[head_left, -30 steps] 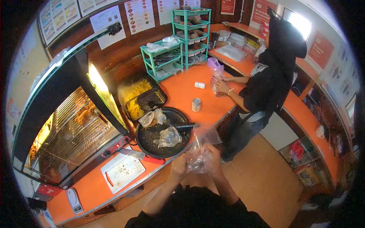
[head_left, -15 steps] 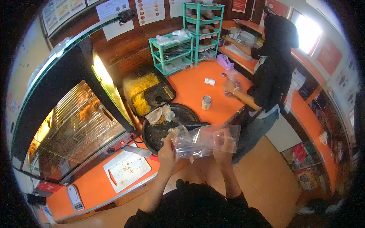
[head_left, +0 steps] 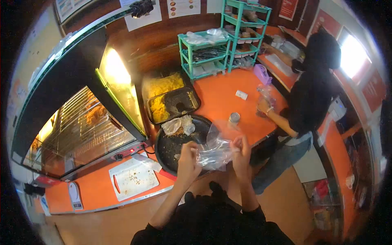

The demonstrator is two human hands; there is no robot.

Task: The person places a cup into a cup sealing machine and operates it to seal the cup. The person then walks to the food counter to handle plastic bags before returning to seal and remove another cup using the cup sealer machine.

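Clear plastic bag [head_left: 214, 152] crumpled between both my hands, held over the near rim of the round black pan [head_left: 171, 148]. My left hand [head_left: 188, 158] pinches its left edge, fingers closed on the film. My right hand [head_left: 241, 152] grips the right edge the same way. Orange counter [head_left: 222, 98] beyond. White cutting board [head_left: 132, 178] to my left. A co-worker [head_left: 312, 94] stands at the counter.
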